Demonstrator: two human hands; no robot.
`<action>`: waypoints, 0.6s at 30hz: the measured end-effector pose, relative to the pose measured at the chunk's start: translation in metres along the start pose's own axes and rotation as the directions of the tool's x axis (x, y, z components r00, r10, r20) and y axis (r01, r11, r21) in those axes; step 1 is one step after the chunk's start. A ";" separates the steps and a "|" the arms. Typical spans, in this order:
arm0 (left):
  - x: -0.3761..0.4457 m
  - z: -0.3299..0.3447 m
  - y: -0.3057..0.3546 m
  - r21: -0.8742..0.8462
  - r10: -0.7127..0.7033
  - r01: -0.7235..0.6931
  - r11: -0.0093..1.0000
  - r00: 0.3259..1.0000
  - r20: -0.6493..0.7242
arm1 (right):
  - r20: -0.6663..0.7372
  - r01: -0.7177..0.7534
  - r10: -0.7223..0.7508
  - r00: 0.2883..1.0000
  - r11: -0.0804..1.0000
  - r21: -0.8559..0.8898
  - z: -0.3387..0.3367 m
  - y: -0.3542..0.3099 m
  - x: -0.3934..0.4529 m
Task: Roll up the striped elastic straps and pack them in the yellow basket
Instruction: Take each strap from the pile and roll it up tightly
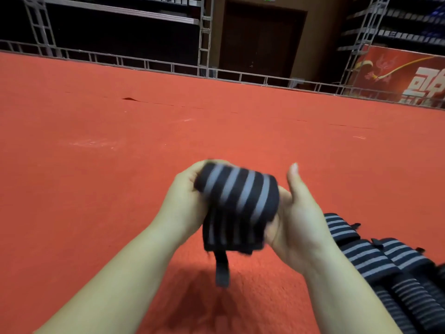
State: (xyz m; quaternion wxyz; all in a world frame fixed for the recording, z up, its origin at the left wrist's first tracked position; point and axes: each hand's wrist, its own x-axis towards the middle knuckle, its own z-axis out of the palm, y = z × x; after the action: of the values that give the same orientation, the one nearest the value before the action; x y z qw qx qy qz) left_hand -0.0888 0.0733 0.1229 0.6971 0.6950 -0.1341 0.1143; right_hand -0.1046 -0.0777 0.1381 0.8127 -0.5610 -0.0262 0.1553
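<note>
Rolling is judged to be mid-step: the striped strap roll [238, 196] is held in the air between both hands, above the red carpet [120, 141], with a short unrolled tail hanging below it and a dark tab end [222, 273] dangling free. The left hand [185, 198] is curled round the roll's left end; its fingertips are hidden behind the fabric, so the depth of that grip cannot be told. The right hand [298, 218] is cupped under and against the right side, thumb raised and straight, palm touching the roll; whether its fingers are wrapped round the back cannot be told. Motion blur is present on the strap. For a clean result, tension should be kept on the tail while the roll is turned, the edges kept flush so that no cone forms, and the tab pressed down onto the roll at the finish so that it is not sprung open. More striped straps [375, 259] are laid flat on the carpet at lower right, just beside the right forearm. No yellow basket is in view.
</note>
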 end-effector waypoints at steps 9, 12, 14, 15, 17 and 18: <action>-0.001 -0.004 0.006 -0.293 -0.159 0.198 0.935 0.976 0.150 | -0.087 0.294 -0.337 0.938 0.901 -0.318 -0.006 0.009 0.000; -0.003 0.000 -0.002 -0.133 -0.101 0.109 0.985 0.993 0.064 | -0.076 0.394 -0.510 0.857 0.743 -0.541 -0.005 0.011 0.001; -0.005 0.005 -0.009 -0.241 -0.104 0.104 0.965 0.995 0.015 | -0.018 0.401 -0.527 0.850 0.668 -0.626 -0.005 0.011 0.002; -0.005 0.007 -0.012 -0.312 -0.129 0.124 0.942 0.992 0.006 | 0.002 0.389 -0.512 0.859 0.650 -0.654 -0.006 0.011 0.003; -0.005 0.008 -0.024 -0.385 -0.189 0.188 0.904 0.981 0.037 | 0.004 0.342 -0.485 0.875 0.610 -0.715 -0.013 0.011 0.004; -0.005 0.006 -0.030 -0.356 -0.196 0.209 0.911 0.978 0.071 | 0.005 0.313 -0.483 0.876 0.560 -0.768 -0.018 0.011 0.004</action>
State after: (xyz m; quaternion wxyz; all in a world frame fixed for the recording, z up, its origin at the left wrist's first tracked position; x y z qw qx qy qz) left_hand -0.0838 0.0670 0.0930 0.8188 0.5667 -0.0918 0.0032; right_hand -0.0992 -0.0890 0.1204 0.5201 -0.8360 -0.1300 -0.1168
